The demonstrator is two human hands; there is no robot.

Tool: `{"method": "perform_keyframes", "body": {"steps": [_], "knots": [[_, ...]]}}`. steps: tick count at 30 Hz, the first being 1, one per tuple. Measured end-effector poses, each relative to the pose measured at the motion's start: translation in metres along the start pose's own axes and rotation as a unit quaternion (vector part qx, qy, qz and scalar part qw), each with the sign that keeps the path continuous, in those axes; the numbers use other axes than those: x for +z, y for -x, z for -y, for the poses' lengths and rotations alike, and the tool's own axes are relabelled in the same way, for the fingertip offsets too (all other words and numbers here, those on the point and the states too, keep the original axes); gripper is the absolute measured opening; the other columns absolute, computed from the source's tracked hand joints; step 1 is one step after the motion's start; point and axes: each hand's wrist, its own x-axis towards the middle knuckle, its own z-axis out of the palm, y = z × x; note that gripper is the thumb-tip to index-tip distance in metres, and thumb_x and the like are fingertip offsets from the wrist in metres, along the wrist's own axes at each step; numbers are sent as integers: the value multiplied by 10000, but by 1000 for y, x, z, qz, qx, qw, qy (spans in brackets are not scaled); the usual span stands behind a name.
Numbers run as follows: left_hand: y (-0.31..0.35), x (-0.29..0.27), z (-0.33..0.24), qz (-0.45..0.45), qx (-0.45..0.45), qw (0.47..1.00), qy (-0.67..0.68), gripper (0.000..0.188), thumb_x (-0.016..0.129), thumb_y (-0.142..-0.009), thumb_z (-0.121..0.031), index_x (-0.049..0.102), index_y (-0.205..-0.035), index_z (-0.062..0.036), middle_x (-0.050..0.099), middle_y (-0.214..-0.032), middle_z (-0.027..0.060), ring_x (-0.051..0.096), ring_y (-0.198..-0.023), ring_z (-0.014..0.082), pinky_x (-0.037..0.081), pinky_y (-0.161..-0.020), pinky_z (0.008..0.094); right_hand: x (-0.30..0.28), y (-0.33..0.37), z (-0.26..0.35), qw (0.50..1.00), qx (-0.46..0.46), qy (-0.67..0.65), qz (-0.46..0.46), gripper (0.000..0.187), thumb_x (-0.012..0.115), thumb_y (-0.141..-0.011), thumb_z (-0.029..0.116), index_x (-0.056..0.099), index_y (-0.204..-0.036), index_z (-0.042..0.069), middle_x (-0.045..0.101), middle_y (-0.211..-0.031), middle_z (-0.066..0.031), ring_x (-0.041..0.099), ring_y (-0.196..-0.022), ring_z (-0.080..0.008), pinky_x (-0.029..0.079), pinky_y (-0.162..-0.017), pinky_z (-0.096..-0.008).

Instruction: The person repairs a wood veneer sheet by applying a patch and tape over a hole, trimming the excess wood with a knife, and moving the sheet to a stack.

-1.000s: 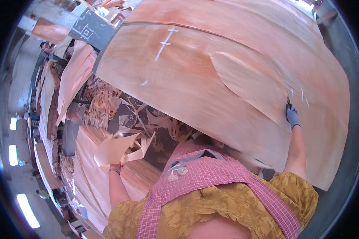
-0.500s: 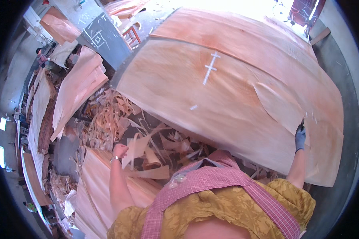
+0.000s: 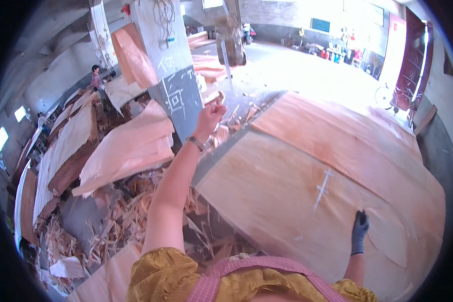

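Note:
My left hand (image 3: 210, 120), bare with a wristwatch (image 3: 196, 143) below it, is raised over the far left edge of the work surface. Its fingers are curled in, and nothing shows in them. A grey glove with dark fingers covers my right hand (image 3: 360, 230). Those fingers are closed low over a large thin wood veneer sheet (image 3: 267, 186), beside a loose, curved flap (image 3: 387, 231). A small dark thing may be in them; I cannot make it out. White tape strips (image 3: 323, 189) form a crossed line on the sheet. Another, pinker veneer sheet (image 3: 337, 133) lies along its far side.
Veneer scraps (image 3: 128, 211) heap on the floor at left. Beyond them are bent veneer sheets (image 3: 131, 146) and a thick veneer stack (image 3: 70, 146). A grey-and-white pillar (image 3: 178, 95) rises past my left hand. Another person (image 3: 96, 78) is far left; a bicycle (image 3: 385, 95) stands far right.
My left hand has swung up and forward from the scraps to the sheet's far left edge. My right hand has moved left across the veneer toward the tape. The view has tilted up and turned left.

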Motion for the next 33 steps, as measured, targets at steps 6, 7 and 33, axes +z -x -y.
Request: {"method": "perform_keyframes", "body": {"steps": [6,7,33], "knots": [[-149,1,-42,-54,15,993,101,475,717,-906,-393,666,-1173,-3,690,-1054,37,594,-994,105,459,-909,290,223,-22,207,947,-50,-133,289,82,629,-906,66,646,-924,-12,633,-800,-90,614,-718,-205,485,-645,-330],[-165,-3,-35,-38,9,991,125,453,740,-887,-388,683,-1139,-16,697,-1016,29,593,-946,105,462,-886,281,252,-28,243,935,-151,-136,290,75,632,-893,55,644,-938,-5,631,-827,-111,615,-737,-237,485,-657,-340],[-97,-47,111,508,-196,730,413,350,706,-927,-317,626,-1175,-84,643,-1132,3,597,-971,80,478,-817,249,506,-38,592,946,-45,-308,96,208,645,-960,188,650,-1038,-5,649,-798,-20,606,-674,-74,484,-564,-225]]}}
